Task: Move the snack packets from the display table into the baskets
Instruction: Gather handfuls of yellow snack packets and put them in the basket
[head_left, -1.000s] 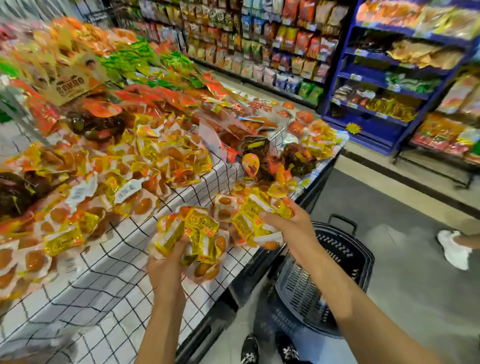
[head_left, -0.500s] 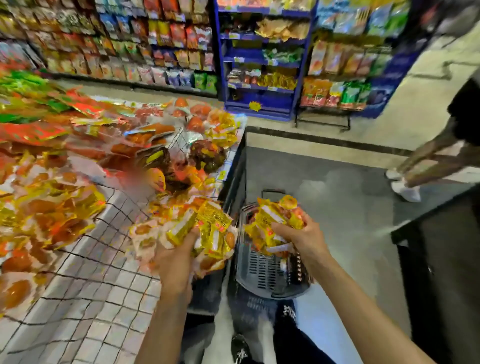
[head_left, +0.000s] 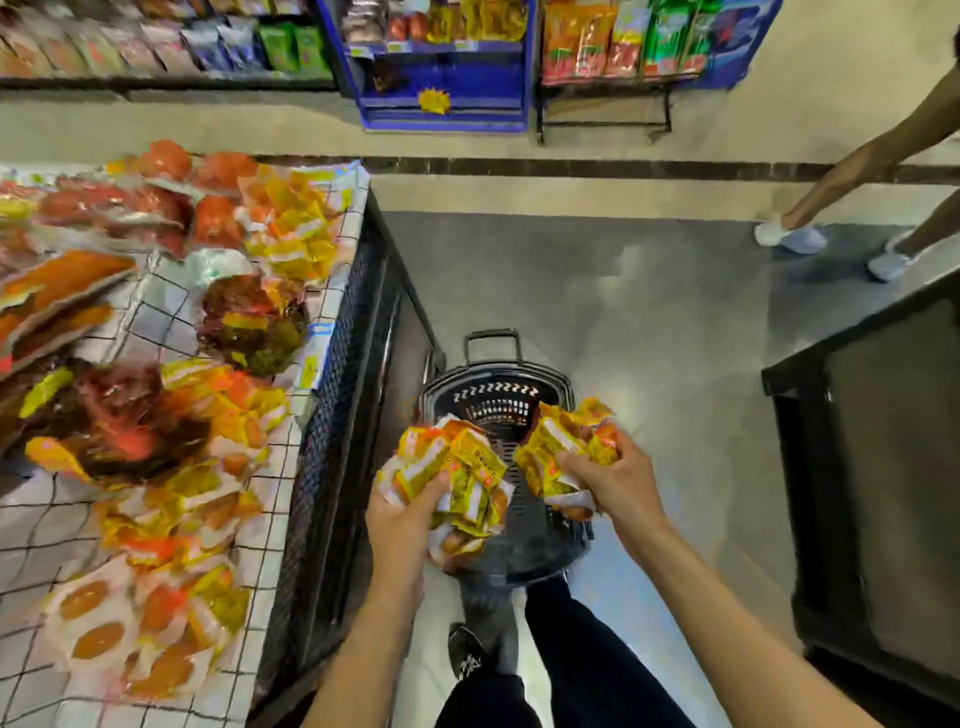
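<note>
Left hand: clenched round a yellow packet bundle.
Right hand: clenched round a second bundle.
Change: both loads have swung off the display table, which now lies left of the grips.
Basket: directly beneath both handfuls; release likely next.

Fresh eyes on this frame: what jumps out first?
The left hand and right hand each grip a bunch of yellow snack packets above the black basket on the floor, centre frame. Left of them, the display table is heaped with more packets; a passer-by's legs show at top right.
</note>
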